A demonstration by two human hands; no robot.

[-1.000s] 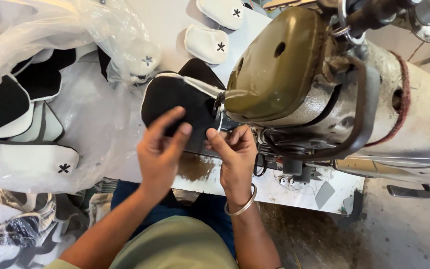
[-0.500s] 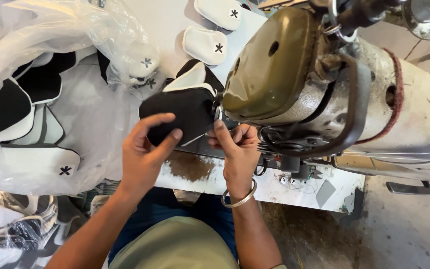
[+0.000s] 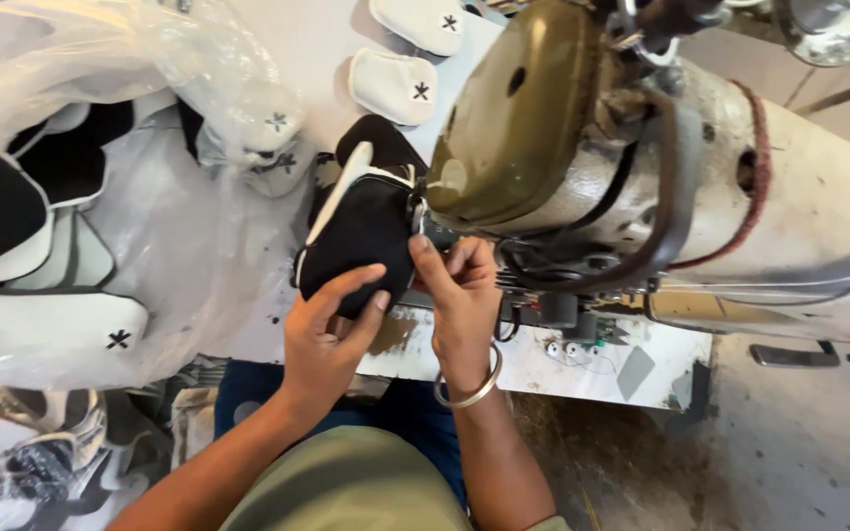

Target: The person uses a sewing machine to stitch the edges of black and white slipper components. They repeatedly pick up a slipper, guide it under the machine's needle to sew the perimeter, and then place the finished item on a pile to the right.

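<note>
A black fabric shoe-upper piece (image 3: 361,231) with a white edge lies on the white table (image 3: 533,359) beside the needle area of an olive-and-cream sewing machine (image 3: 582,147). My left hand (image 3: 327,334) grips the near edge of the black piece, fingers curled on top. My right hand (image 3: 459,295), with a metal bangle on the wrist, pinches the piece's right edge close under the machine head. The needle itself is hidden behind the machine head.
A clear plastic bag (image 3: 100,197) with several black-and-white cut pieces fills the left. Two white padded pieces (image 3: 395,84) lie at the back of the table. More pieces lie low at the left (image 3: 31,452). Bare floor (image 3: 799,452) is at right.
The black piece has turned and moved right, up against the machine head. My left hand shifted from lying flat on top to gripping its near edge; my right hand stayed by the needle.
</note>
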